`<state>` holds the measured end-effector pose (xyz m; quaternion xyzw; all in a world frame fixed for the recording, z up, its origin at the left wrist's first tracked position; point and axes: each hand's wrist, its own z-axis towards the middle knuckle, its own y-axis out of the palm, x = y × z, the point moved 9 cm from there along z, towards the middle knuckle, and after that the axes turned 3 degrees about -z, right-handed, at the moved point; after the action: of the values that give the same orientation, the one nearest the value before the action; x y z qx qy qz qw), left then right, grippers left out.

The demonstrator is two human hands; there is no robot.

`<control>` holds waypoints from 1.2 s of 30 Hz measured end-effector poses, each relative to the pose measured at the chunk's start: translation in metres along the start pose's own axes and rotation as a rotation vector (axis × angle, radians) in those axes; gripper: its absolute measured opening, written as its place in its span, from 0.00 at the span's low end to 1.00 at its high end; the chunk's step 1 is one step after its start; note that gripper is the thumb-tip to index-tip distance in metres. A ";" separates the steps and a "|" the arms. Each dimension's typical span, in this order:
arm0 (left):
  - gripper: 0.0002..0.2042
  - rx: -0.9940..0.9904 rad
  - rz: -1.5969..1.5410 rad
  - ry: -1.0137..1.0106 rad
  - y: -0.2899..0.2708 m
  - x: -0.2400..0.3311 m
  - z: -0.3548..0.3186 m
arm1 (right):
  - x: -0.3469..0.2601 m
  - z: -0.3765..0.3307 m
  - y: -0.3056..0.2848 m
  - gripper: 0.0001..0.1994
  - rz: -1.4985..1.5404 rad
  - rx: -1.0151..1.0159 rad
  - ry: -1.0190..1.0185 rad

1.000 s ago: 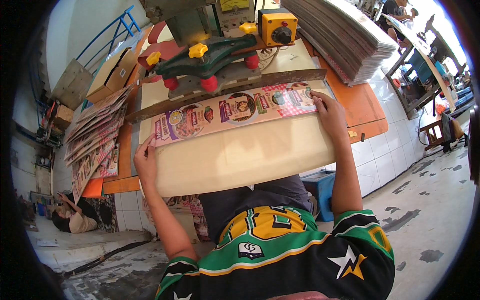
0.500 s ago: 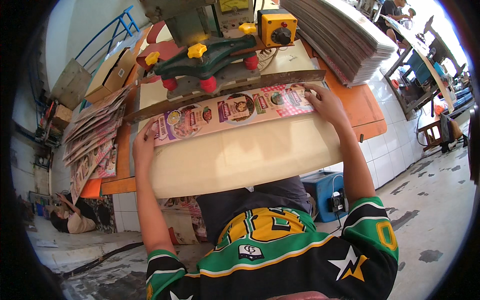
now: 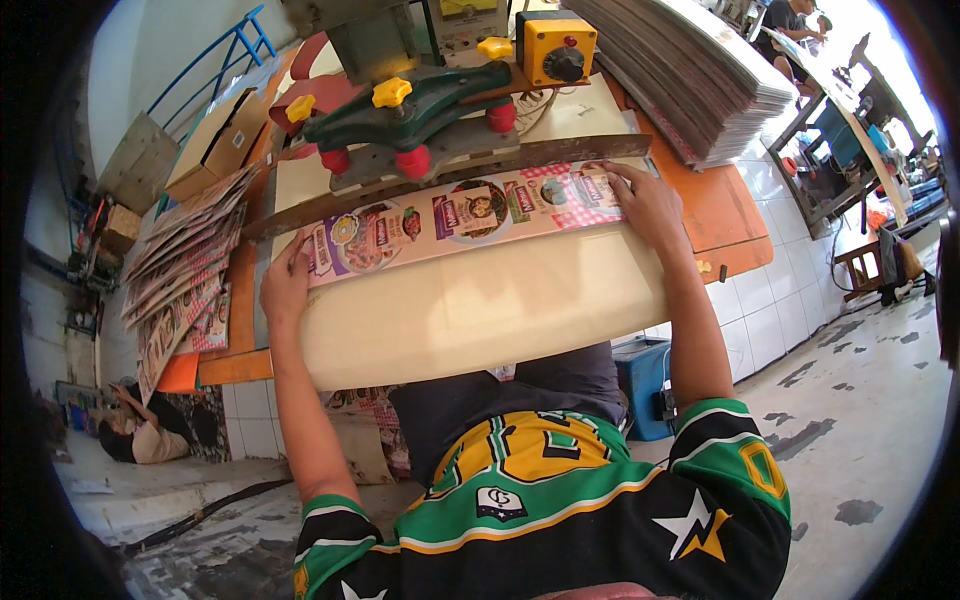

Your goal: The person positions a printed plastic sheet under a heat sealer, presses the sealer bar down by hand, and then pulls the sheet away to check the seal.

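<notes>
In front of the dark-green, yellow-knobbed metal press [image 3: 400, 125], a long pink printed strip [image 3: 460, 222] lay on a cream sheet [image 3: 480, 305], a brown metal bar [image 3: 560, 153] along its far edge. The left hand [image 3: 287, 285] and right hand [image 3: 648, 207] curled fingers at its ends; pinching or not, I couldn't tell. Printed sheets [image 3: 185, 275] sprawled left of the press, a thick grey stack [image 3: 690, 85] right.

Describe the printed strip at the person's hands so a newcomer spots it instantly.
Find the dark green press up top; below it runs a metal bar. Along the bar's near side, on a cream sheet, lies the strip, left hand at one end, right hand at the other. Unlike the similar prints in the pile at left, it lies flat and apart.
</notes>
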<state>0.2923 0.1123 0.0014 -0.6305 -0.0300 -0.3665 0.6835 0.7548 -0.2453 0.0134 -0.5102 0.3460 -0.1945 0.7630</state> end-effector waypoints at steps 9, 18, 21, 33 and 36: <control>0.21 -0.007 -0.014 -0.018 0.002 -0.002 0.002 | 0.001 0.002 0.001 0.18 0.012 -0.014 0.003; 0.21 -0.040 0.003 -0.076 0.002 -0.006 0.002 | 0.002 0.002 0.002 0.17 -0.001 -0.007 0.009; 0.21 -0.009 -0.010 -0.025 0.002 -0.005 0.002 | 0.001 0.001 0.001 0.18 0.018 0.005 -0.001; 0.20 0.087 -0.104 0.002 -0.004 0.008 -0.006 | 0.002 -0.007 -0.006 0.16 0.139 0.102 -0.024; 0.20 0.113 -0.159 0.005 -0.010 0.009 -0.009 | -0.001 -0.009 -0.010 0.16 0.199 0.127 -0.035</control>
<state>0.2900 0.1009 0.0123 -0.5856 -0.0991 -0.4187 0.6870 0.7485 -0.2543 0.0209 -0.4275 0.3684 -0.1303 0.8152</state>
